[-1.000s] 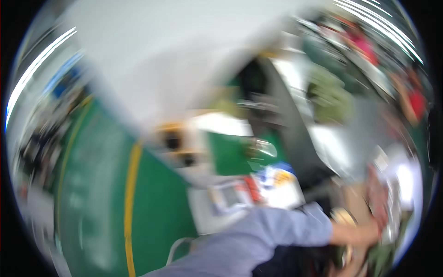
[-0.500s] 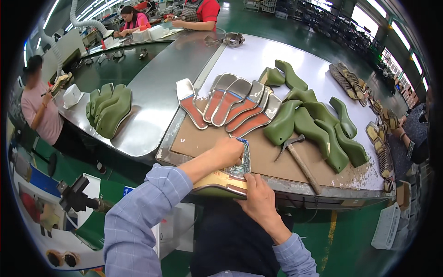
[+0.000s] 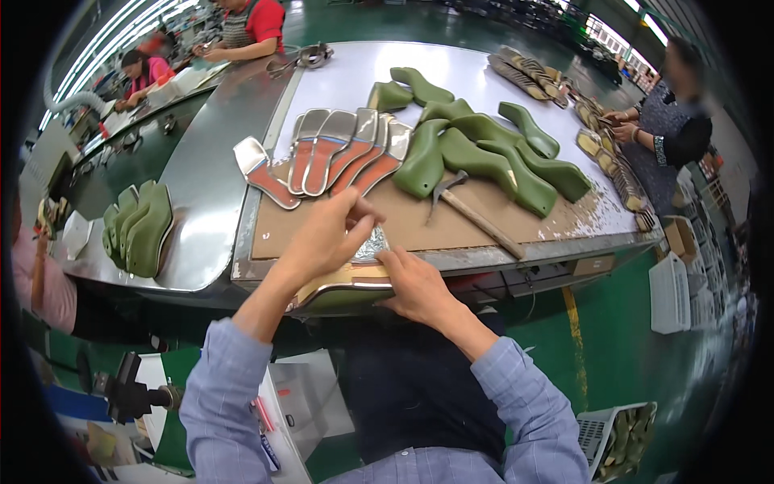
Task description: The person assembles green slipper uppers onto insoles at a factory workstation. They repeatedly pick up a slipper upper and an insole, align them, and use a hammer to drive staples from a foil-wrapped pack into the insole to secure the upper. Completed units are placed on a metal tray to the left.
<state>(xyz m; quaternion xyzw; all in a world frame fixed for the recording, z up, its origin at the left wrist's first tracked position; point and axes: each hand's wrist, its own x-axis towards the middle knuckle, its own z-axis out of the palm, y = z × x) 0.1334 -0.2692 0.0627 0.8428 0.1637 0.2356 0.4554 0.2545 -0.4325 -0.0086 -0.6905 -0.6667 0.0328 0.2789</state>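
At the table's front edge, my right hand grips the end of a green shoe last, its thumb on top and fingers beneath. A tan insole lies along the last's upward-facing sole. My left hand is above the insole, beside a clear plastic bag whose contents are too small to make out. Its fingers are curled toward the thumb; anything pinched there is hidden. Beyond the hands, several red-brown and silver-grey insoles overlap in a fan. A hammer with a wooden handle rests on the brown board.
Several green lasts cover the table's middle, and more stand upright on the metal surface at left. Stacked soles line the right edge, where a co-worker handles them. White crates stand on the floor at right.
My left hand has come up and back from the plastic bag, its fist loosening. My right hand still holds the last. The view has shifted to the right.
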